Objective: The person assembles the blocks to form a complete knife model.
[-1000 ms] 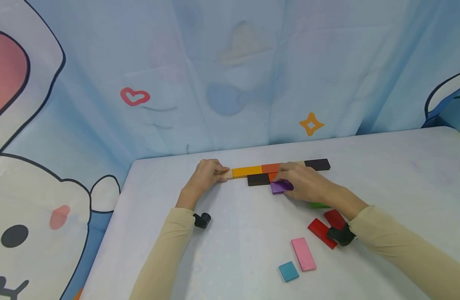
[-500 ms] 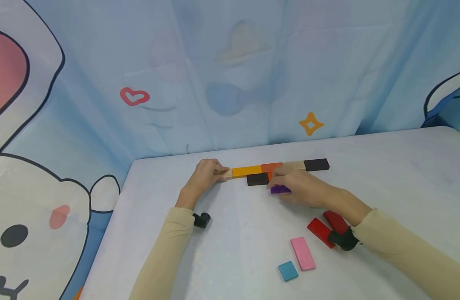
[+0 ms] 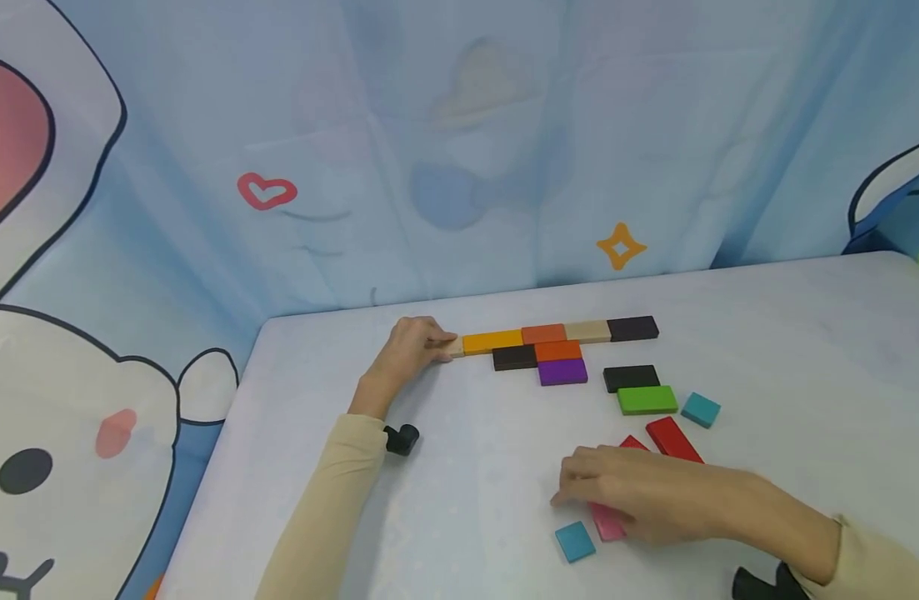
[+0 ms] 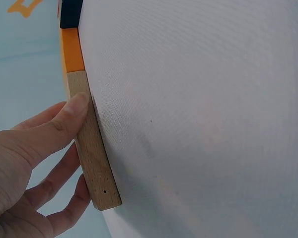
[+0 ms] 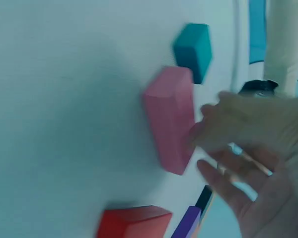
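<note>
L hand (image 3: 410, 344) pinches plain wooden rectangular block (image 4: 97, 163), thumb vs. fingers, prob. to hold it snug to yellow-orange rectangular block (image 3: 492, 342). R hand (image 3: 639, 490) over pink oblong block (image 5: 170, 119) on white desk (image 3: 466, 500), fingers spread, gripping nothing; contact unclear.

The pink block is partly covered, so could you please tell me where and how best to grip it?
Probably pinch the pink block by its long sides, around the middle, coming from above with the right hand. It lies flat and is long and narrow; the blue block sits near one end.
</note>
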